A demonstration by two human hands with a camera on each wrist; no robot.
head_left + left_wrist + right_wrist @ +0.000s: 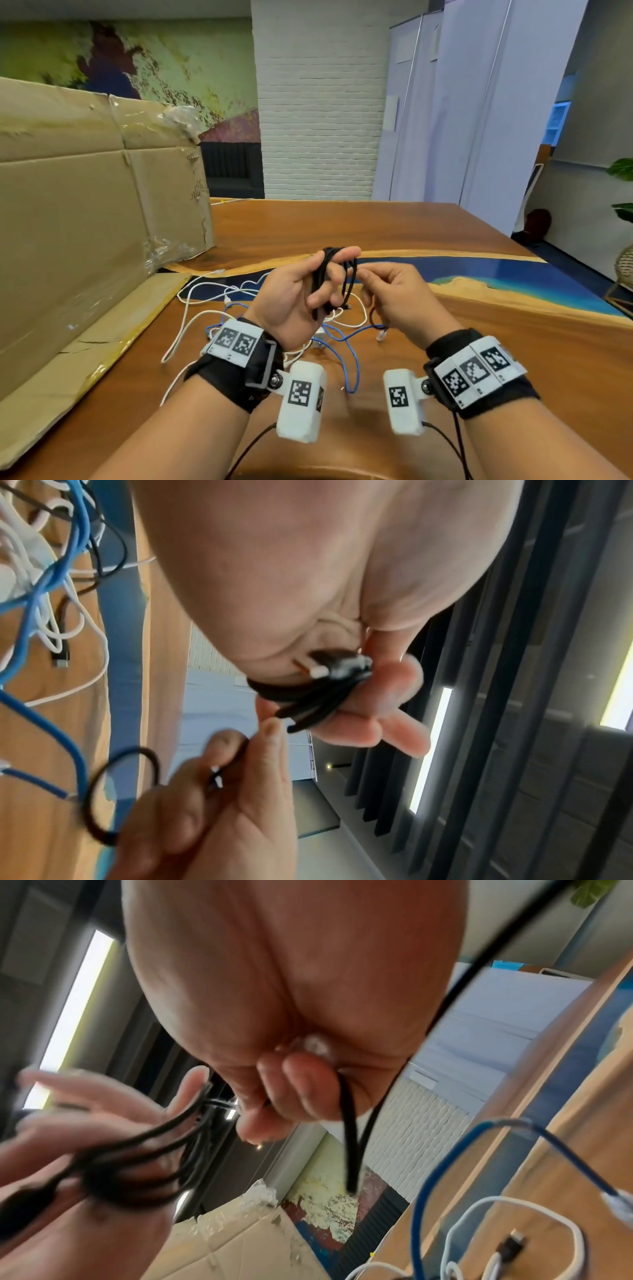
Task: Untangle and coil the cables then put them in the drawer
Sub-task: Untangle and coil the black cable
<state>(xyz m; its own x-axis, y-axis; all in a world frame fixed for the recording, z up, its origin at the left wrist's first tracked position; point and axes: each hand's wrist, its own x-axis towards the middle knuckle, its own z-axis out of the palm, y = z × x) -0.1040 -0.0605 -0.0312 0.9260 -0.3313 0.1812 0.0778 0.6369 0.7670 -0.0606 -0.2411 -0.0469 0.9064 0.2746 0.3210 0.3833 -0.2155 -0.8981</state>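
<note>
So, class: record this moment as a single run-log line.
step: coiling | left hand: holds black cable loops | right hand: pinches its loose end | white cables, blue cable: tangled on table | drawer: unseen

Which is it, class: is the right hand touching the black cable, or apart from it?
Touching: the right wrist view shows the right hand pinching the black cable.

Both forearms are bare, and each wrist wears a wide black fabric strap [236, 380] with a curved white band of square black-and-white coded markers [235, 342] on top, two squares showing on the left and three on the right [476, 370]. A rounded white camera block [300, 399] bearing one more such marker hangs from the inner side of each strap on a small bracket with a silver screw [276, 379]. Thin black wires [445, 442] trail back from the right wrist's white block [404, 401] and strap.
</note>
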